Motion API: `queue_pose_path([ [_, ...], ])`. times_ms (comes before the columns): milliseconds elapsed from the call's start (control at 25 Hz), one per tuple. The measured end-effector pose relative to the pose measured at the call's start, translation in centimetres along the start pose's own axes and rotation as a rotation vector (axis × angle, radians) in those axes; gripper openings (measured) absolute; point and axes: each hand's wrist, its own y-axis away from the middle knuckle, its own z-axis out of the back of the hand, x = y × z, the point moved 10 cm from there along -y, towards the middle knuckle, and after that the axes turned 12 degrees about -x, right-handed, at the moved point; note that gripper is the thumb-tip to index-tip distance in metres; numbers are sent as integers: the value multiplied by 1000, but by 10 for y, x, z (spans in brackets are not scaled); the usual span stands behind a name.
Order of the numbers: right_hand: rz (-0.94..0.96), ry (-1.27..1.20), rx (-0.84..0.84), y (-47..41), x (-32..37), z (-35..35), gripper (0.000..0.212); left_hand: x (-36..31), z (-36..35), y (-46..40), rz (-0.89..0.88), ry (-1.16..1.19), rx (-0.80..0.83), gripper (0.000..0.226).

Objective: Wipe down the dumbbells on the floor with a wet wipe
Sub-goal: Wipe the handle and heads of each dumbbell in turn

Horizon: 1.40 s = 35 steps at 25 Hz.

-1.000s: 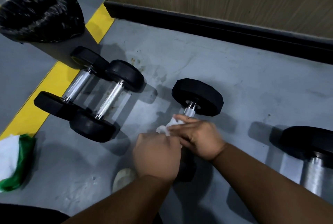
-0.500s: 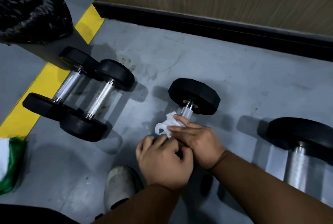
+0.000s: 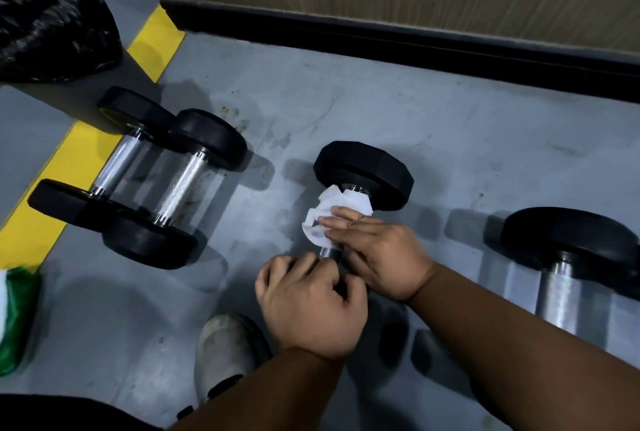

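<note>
**A:** What am I working on here?

**B:** I'm looking down at a black rubber-ended dumbbell with a knurled steel handle (image 3: 363, 171), lying on the grey floor (image 3: 433, 139) in the middle of the view. A crumpled white wet wipe (image 3: 334, 214) is wrapped over the far part of its handle, just under the far weight. My right hand (image 3: 377, 257) lies flat on the wipe, fingers straight and together, pressing it onto the bar. My left hand (image 3: 311, 302) is curled round the near part of the handle, gripping it; the near weight is hidden under my hands.

**A:** How should I do this stroke well?

**B:** I'd judge it best to hold the bar steady with the left hand, keep the wipe wrapped round the steel, and drag it along the handle while turning the bar so the underside gets wiped too.

**A:** And round about?

**B:** To the left, two more black dumbbells with steel handles (image 3: 145, 181) lie side by side, touching, near a yellow floor stripe (image 3: 83, 167). A larger black dumbbell (image 3: 571, 257) lies to the right. A bin lined with a black plastic bag (image 3: 52, 25) stands far left, and my pale shoe (image 3: 225, 351) is near my left wrist.
</note>
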Motion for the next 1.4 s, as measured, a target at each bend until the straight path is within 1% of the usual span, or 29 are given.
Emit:
queue_pose_path([
  [120, 79, -31, -1, 9, 14, -3, 26, 0, 0, 1, -8, 4, -8, 23],
  [240, 46, 64, -43, -11, -8, 5, 38, -1, 2, 0, -9, 13, -17, 24],
  [360, 68, 124, -40, -3, -12, 3, 35, 1, 2, 0, -6, 17, -24, 23],
  [440, 113, 78, 10, 23, 7, -5, 34, -1, 4, 1, -26, 27, -37, 22],
  [520, 156, 17, -6, 32, 21, -3, 31, -3, 6, 0, -40, 27, -44, 22],
  [640, 154, 37, -61, 1, 17, 0, 34, -3, 5, -1, -28, 33, -39, 22],
  [680, 165, 53, -55, -6, 17, -4, 33, -2, 3, -1, -27, 30, -27, 22],
  [800, 190, 17, 53, 1, 19, -28, 27, -2, 2, 1, -38, 17, -10, 21],
  [880, 153, 26, 13, 0, 8, -24, 26, -4, 4, 1, -48, 17, -18, 22],
  [1000, 19, 101, -163, -14, -13, -3, 24, -2, 2, 0, -34, 12, -9, 25],
  [1040, 1, 102, -180, -11, -11, -3, 23, -1, 2, 0, -29, 12, -6, 25],
  [1080, 15, 82, -155, -3, -4, -9, 23, -1, 2, 0, -28, 18, -8, 24],
  [1160, 94, -16, -50, 15, 17, -24, 25, -2, 4, 0, -33, 34, -14, 23],
  [1240, 148, -29, -9, 10, 16, -23, 25, -3, 5, 0, -43, 39, -24, 22],
  [1280, 125, 11, -26, -1, 6, -20, 24, -3, 5, 0, -45, 36, -28, 22],
  [1400, -32, 94, -191, -27, -23, 3, 23, 0, 3, 1, -30, 23, -15, 22],
])
